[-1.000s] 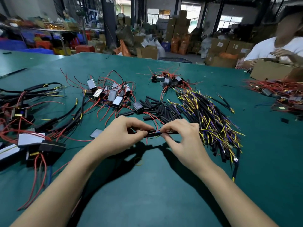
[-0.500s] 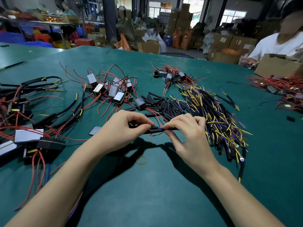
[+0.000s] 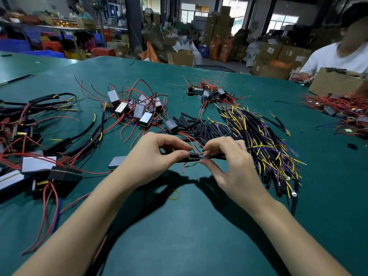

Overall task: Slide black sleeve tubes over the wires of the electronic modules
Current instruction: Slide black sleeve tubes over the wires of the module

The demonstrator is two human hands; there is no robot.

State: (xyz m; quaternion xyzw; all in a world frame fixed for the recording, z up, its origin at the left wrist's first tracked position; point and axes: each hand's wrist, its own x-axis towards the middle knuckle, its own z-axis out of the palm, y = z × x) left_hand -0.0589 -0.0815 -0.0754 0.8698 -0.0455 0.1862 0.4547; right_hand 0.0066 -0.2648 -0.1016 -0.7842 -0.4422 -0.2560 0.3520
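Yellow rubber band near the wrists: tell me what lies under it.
The rubber band lies flat on the bare green table mat, partly in the hands' shadow. Nothing shows beneath it but mat. The left hand and right hand are above and beyond it, not touching.

A factory assembly floor with a warehouse behind is showing here. A wide green table (image 3: 199,226) is lying under loose piles of work: modules (image 3: 137,110) trailing red wires, black tubes (image 3: 191,124) beside them, a wire bundle (image 3: 262,140) to the tubes' right. Beyond the table, stacked cartons (image 3: 276,50) and plastic crates (image 3: 47,46) are filling the hall. Another worker (image 3: 338,56) is sitting at the table's far right corner, beside a cardboard box (image 3: 336,82).
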